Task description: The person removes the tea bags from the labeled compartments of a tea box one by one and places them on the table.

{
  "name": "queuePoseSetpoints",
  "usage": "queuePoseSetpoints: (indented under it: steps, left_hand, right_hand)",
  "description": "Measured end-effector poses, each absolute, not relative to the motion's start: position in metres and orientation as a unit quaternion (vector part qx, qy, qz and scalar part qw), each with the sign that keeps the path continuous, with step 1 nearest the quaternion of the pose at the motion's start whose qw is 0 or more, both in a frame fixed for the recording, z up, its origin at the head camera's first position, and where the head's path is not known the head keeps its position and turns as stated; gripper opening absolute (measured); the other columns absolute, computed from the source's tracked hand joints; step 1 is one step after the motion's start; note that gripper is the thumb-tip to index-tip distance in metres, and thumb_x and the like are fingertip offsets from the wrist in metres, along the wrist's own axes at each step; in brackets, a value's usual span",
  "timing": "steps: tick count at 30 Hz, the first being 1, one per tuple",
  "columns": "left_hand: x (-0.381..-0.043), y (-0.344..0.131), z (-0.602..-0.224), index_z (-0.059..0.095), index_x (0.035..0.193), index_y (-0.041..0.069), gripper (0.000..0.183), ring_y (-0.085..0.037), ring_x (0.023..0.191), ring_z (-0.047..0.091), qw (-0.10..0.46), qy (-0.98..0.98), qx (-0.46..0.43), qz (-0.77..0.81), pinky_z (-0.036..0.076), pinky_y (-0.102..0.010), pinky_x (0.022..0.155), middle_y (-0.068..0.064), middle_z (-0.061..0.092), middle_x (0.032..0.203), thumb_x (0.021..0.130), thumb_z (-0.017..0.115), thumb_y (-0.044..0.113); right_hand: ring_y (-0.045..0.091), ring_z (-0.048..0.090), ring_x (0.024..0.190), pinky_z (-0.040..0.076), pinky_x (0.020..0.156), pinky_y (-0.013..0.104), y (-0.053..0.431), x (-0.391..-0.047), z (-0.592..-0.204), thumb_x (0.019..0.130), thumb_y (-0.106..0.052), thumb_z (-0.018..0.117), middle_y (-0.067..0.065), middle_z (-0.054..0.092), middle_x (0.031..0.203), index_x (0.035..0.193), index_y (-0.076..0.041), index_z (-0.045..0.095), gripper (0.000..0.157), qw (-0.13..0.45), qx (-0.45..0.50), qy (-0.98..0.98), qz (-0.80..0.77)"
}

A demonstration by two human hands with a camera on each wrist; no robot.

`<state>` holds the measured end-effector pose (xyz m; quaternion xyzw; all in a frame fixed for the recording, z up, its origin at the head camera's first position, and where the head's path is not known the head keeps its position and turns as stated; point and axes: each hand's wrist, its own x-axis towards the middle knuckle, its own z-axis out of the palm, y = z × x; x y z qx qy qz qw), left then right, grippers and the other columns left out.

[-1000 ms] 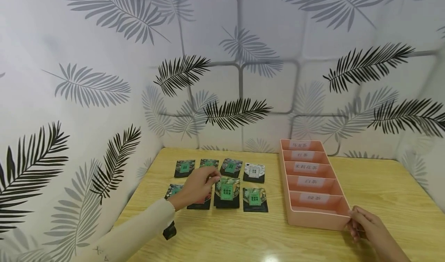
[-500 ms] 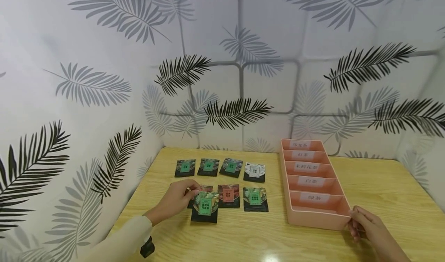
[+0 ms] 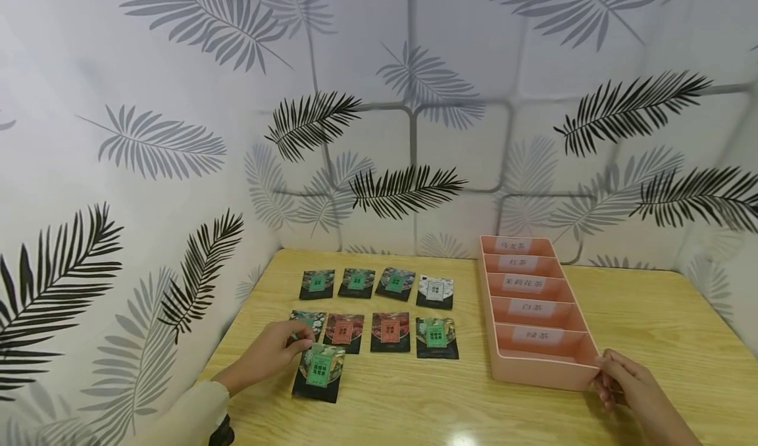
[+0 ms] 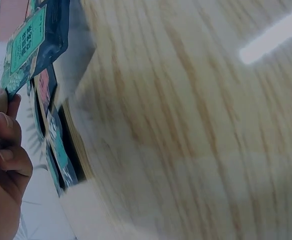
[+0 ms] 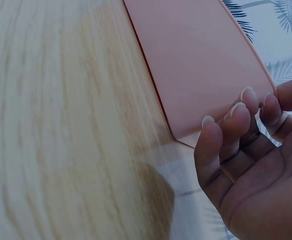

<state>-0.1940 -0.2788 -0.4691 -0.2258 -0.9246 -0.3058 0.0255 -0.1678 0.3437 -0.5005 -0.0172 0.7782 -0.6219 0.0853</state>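
Note:
My left hand (image 3: 269, 354) pinches a black tea sachet (image 3: 318, 373) with a green label by its upper left corner, in front of the other sachets. In the left wrist view, thumb and forefinger grip the corner of this tea sachet (image 4: 33, 45), held up at a tilt. My right hand (image 3: 630, 387) holds the near right corner of a pink divided box (image 3: 545, 373) standing on the table. The right wrist view has curled fingers (image 5: 236, 125) at the corner of the box's flat pink wall (image 5: 201, 65).
Two rows of tea sachets lie on the wooden table (image 3: 414, 406): green-labelled ones (image 3: 395, 283), a white one (image 3: 435, 292) and red-labelled ones (image 3: 391, 332). White paper labels (image 3: 537, 335) mark the box's compartments. A leaf-patterned wall covering (image 3: 379, 137) rises behind the table.
My left hand has lifted the green-labelled tea sachet off the front row and drawn it left and toward me, uncovering a red-labelled sachet. The right hand stays at the box corner.

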Motion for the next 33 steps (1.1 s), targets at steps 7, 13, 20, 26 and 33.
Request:
queuePoseSetpoints:
  steps: [7,13,20,26,33]
  left_hand:
    - [-0.193,-0.294,-0.472,0.072,0.095,0.018,0.007,-0.004,0.065,0.051,0.016,-0.935,-0.207,-0.289,0.047,-0.027,0.061,0.009,0.065,0.082,0.1,0.069,0.014]
    - [-0.193,-0.303,-0.478,0.075,0.095,0.018,0.004,-0.003,0.07,0.054,0.03,-0.943,-0.197,-0.267,0.048,-0.026,0.063,0.013,0.066,0.087,0.098,0.072,0.018]
    - [-0.194,-0.307,-0.478,0.077,0.092,0.016,0.006,-0.004,0.072,0.055,0.025,-0.951,-0.184,-0.248,0.047,-0.026,0.062,0.012,0.066,0.087,0.097,0.074,0.015]
    - [-0.196,-0.309,-0.482,0.076,0.091,0.015,0.005,-0.004,0.071,0.055,0.025,-0.951,-0.182,-0.247,0.047,-0.026,0.061,0.013,0.066,0.086,0.096,0.074,0.017]
    - [-0.197,-0.307,-0.482,0.075,0.089,0.019,0.006,-0.003,0.067,0.053,0.038,-0.954,-0.168,-0.244,0.046,-0.026,0.059,0.014,0.064,0.083,0.093,0.078,0.016]
  right_hand:
    - [0.018,0.054,0.062,0.053,0.057,0.036,0.345,-0.167,-0.501,0.115,-0.03,0.035,0.006,0.054,0.076,0.081,0.0,0.04,0.046,0.088,-0.024,0.779,-0.62]
    - [0.02,0.053,0.061,0.052,0.057,0.037,0.343,-0.165,-0.498,0.115,-0.032,0.036,0.007,0.054,0.075,0.081,0.001,0.038,0.047,0.088,-0.017,0.777,-0.623]
    - [0.02,0.052,0.062,0.052,0.059,0.038,0.345,-0.164,-0.496,0.115,-0.037,0.034,0.006,0.053,0.075,0.083,-0.002,0.038,0.047,0.117,-0.015,0.771,-0.626]
    - [0.021,0.053,0.062,0.052,0.059,0.037,0.347,-0.164,-0.495,0.115,-0.036,0.033,0.007,0.054,0.074,0.083,-0.002,0.039,0.047,0.113,-0.023,0.773,-0.624]
    - [0.021,0.055,0.064,0.053,0.061,0.036,0.349,-0.164,-0.492,0.114,-0.039,0.035,0.007,0.056,0.075,0.086,0.005,0.047,0.053,0.114,0.004,0.796,-0.595]
